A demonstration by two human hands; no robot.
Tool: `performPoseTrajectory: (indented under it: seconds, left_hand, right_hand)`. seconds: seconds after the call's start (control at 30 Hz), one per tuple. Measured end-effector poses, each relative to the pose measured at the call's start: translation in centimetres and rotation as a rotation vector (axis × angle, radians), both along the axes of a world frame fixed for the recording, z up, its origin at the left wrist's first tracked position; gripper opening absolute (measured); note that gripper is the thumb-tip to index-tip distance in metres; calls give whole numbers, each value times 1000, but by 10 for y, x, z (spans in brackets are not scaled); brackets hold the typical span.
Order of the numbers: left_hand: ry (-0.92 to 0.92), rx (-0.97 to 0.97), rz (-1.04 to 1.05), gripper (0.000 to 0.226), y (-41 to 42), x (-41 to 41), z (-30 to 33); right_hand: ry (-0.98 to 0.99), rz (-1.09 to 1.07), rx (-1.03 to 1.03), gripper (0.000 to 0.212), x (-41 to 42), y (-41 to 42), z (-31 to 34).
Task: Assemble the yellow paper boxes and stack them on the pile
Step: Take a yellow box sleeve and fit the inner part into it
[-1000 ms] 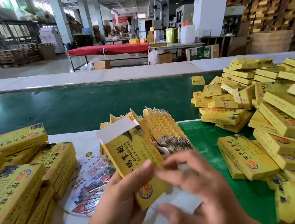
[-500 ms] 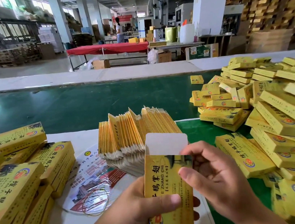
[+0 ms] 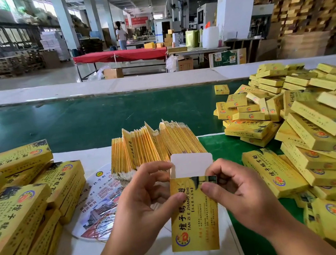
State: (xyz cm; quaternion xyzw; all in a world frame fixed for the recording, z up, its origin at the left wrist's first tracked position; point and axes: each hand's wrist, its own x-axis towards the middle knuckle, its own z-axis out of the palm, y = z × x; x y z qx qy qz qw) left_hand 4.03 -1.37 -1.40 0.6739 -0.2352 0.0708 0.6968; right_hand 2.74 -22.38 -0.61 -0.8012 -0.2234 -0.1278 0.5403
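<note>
Both hands on one yellow box [image 3: 193,214], held upright over the white table [image 3: 77,254], near the body. Left hand [image 3: 138,202]: thumb pressed across the printed front, fingers curled behind the top left edge. Right hand [image 3: 234,191]: thumb and forefinger pinch the top right corner. The box looks opened into a sleeve; its white top flap [image 3: 191,164] stands straight up, not tucked. Bottom end: cannot tell whether closed.

Just beyond the hands, a fanned bundle of flat blanks [image 3: 154,144] stands on edge, thick, so plenty is left to fold. Under it lies a printed leaflet [image 3: 100,208].

Right side: a large loose pile of finished boxes [image 3: 304,121] spread over the green mat [image 3: 224,147], reaching back onto the green conveyor belt [image 3: 75,123]. Left side: neater stacks of yellow boxes [image 3: 22,204] on the table.

Judgement: task well under way, many boxes done. For this box, the top flap needs folding and tucking, then it goes onto the pile. The blank bundle suggests long work ahead.
</note>
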Motion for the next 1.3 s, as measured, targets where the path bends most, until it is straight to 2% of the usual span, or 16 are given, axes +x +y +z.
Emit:
performPoseTrajectory:
  seconds: [0.23, 0.3, 0.43, 0.53, 0.73, 0.83, 1.0, 1.17, 1.3]
  left_hand:
    - [-82, 284, 6, 27, 1, 6, -5]
    - [-58, 234, 1, 27, -2, 6, -7]
    - [39, -10, -74, 45, -8, 3, -11]
    - [92, -51, -123, 46, -14, 0, -14]
    - [57, 100, -122, 42, -8, 2, -12]
    - [3, 150, -99, 45, -9, 0, -12]
    - [-166, 330, -62, 36, -13, -3, -8]
    - [-111, 354, -86, 19, -10, -3, -4]
    - [-160, 418, -7, 27, -5, -2, 0]
  right_hand:
    - [-19, 0, 32, 20, 2, 0, -3]
    - [-45, -25, 55, 20, 2, 2, -4]
    - [-59, -72, 142, 21, 1, 9, -6]
    - [-35, -64, 159, 18, -1, 11, -8]
    - [-107, -104, 157, 17, -5, 12, -6]
    - [-73, -115, 214, 18, -4, 12, -5]
    - [-55, -94, 178, 20, -2, 11, -6]
    - [-85, -70, 144, 18, -1, 11, -7]
    - [-31, 32, 153, 23, 0, 8, -7]
